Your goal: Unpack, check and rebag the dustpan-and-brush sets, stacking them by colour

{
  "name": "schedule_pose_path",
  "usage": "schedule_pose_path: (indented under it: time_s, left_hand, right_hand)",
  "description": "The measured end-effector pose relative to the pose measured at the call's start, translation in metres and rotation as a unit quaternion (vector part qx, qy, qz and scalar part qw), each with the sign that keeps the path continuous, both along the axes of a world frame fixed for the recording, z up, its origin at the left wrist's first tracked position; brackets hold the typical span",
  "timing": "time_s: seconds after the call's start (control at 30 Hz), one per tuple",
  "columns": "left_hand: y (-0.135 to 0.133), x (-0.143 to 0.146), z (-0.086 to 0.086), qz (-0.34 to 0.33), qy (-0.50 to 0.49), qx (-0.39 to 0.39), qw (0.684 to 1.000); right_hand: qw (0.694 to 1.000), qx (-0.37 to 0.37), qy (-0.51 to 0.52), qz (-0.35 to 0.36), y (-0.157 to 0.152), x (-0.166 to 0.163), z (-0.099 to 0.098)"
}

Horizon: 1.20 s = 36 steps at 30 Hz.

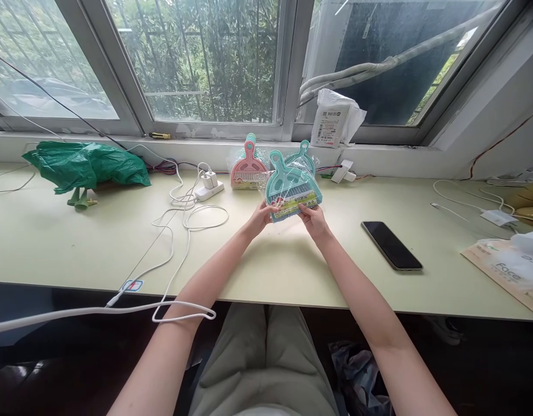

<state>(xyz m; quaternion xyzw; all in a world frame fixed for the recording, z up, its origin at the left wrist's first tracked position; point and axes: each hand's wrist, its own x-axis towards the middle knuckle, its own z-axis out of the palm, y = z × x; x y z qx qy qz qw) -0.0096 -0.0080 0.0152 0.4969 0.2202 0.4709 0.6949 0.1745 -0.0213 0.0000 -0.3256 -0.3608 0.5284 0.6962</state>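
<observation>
Both my hands grip a turquoise mini dustpan and brush set (290, 182) in clear plastic wrap, with a yellow-green label across its bristles. My left hand (265, 216) pinches its lower left corner, and my right hand (312, 218) has its thumb on the label at the lower right. The set is raised a little above the table, its handle pointing away from me. Just behind it stands another turquoise dustpan set (304, 153), partly hidden. To the left of that is a pink dustpan set (249, 167), with more handles showing behind it.
A black phone (392, 245) lies right on the table (266, 271), near a tissue pack (509, 268). White cables (184, 214) run from a power strip (210, 189) and across my left forearm. A green plastic bag (91, 164) lies left; a white package (336, 121) stands on the sill.
</observation>
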Motion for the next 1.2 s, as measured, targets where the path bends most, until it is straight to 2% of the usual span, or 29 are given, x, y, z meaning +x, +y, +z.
schedule_pose_path:
  time_s: [0.3,0.7,1.0,1.2]
  left_hand:
    - [0.0,-0.001,0.002,0.026,0.023,-0.008,0.999]
    - [0.008,0.001,-0.007,0.063,0.025,-0.046,0.997]
    - [0.011,-0.003,-0.01,0.059,0.053,-0.044,0.996]
    - [0.015,-0.006,-0.01,0.066,0.052,-0.048,0.995]
  right_hand:
    - [1.0,-0.019,0.018,-0.009,-0.003,-0.005,0.003]
    - [1.0,-0.011,0.004,-0.013,-0.006,-0.013,0.003]
    - [0.998,-0.054,-0.013,-0.008,0.0,-0.01,-0.003]
    - [0.997,-0.077,-0.017,0.024,0.001,-0.004,0.0]
